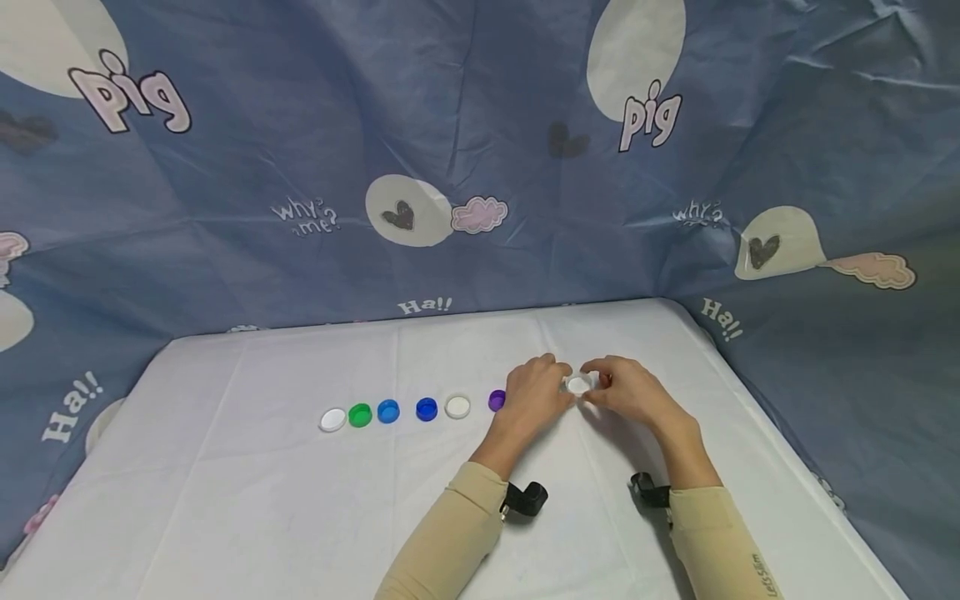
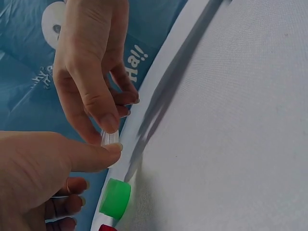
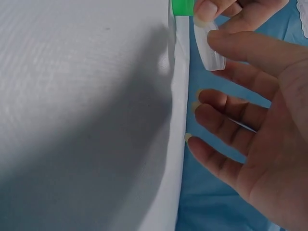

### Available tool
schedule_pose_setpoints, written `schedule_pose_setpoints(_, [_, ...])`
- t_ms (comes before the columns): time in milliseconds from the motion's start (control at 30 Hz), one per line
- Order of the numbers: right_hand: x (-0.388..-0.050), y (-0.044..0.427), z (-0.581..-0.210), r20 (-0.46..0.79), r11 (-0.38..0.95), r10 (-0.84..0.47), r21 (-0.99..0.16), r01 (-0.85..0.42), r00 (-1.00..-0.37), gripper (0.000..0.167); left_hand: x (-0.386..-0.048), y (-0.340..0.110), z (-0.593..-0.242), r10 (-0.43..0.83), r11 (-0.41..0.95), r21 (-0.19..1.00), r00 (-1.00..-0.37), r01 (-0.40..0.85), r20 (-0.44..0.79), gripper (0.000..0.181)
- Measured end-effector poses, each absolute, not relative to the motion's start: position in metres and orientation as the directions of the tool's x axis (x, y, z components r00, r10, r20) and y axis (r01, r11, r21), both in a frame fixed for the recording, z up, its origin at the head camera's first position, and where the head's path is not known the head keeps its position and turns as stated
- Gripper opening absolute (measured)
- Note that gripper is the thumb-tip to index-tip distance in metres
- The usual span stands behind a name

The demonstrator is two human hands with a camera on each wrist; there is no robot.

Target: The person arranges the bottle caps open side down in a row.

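Note:
Both hands meet over the right part of the table around a white bottle cap point(image 1: 579, 384). My left hand point(image 1: 534, 392) pinches the cap's left edge, its thumb point(image 2: 94, 155) on the ribbed side. From the other side my right hand point(image 1: 633, 390) holds the same cap point(image 3: 210, 48) between thumb and index finger, the other fingers loosely bent. A green cap point(image 2: 115, 198) and a red cap point(image 2: 107, 227) lie close to the left hand in the left wrist view. A purple cap point(image 1: 497, 400) shows just left of that hand in the head view.
A row of caps runs leftward on the white tablecloth point(image 1: 300, 517): a white ring-like cap point(image 1: 457, 406), a dark blue cap point(image 1: 426, 408), a light blue cap point(image 1: 387, 411), a green cap point(image 1: 360, 415) and a white cap point(image 1: 332, 419). A printed blue curtain point(image 1: 480, 275) hangs behind the table.

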State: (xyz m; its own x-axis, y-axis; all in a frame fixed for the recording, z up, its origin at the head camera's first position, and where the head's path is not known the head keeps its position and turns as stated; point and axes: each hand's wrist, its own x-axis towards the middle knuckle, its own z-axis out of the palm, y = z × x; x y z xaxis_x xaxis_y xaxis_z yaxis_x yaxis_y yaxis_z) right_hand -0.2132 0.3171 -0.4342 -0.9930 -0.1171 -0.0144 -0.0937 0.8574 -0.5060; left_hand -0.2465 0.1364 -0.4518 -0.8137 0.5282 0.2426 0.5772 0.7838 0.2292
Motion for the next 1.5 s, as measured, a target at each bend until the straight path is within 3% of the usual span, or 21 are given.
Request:
schedule_pose_setpoints(233, [-0.217, 0.316, -0.439, 0.001, 0.847, -0.109, -0.524, -0.093, -0.994, 0.039, -0.247, 0.135, -0.452, 0.518, 0.785, 0.239, -0.817, 0.572, 0.252, 0.037])
schedule_pose_setpoints(533, [-0.215, 0.323, -0.438, 0.021, 0.786, -0.145, -0.605, -0.128, -0.989, 0.033, -0.247, 0.135, -0.451, 0.521, 0.777, 0.236, -0.806, 0.584, 0.281, 0.036])
schedule_pose_setpoints(933, [-0.212, 0.329, -0.435, -0.084, 0.688, -0.103, -0.725, -0.01, -0.991, 0.025, -0.248, 0.134, -0.446, 0.545, 0.78, 0.12, -0.762, 0.614, 0.35, 0.027])
schedule_pose_setpoints(1167, [-0.213, 0.33, -0.435, -0.078, 0.676, -0.104, -0.737, -0.013, -0.992, 0.037, -0.25, 0.133, -0.446, 0.545, 0.782, 0.105, -0.755, 0.615, 0.364, 0.026])
schedule_pose_setpoints(1300, [-0.214, 0.331, -0.436, -0.026, 0.701, -0.106, -0.711, -0.056, -0.994, 0.045, -0.252, 0.131, -0.448, 0.522, 0.781, 0.166, -0.774, 0.603, 0.358, 0.029])
schedule_pose_setpoints(1500, [-0.216, 0.329, -0.438, 0.174, 0.734, -0.091, -0.654, -0.184, -0.981, 0.024, -0.253, 0.129, -0.448, 0.446, 0.768, 0.365, -0.848, 0.526, 0.285, 0.027])
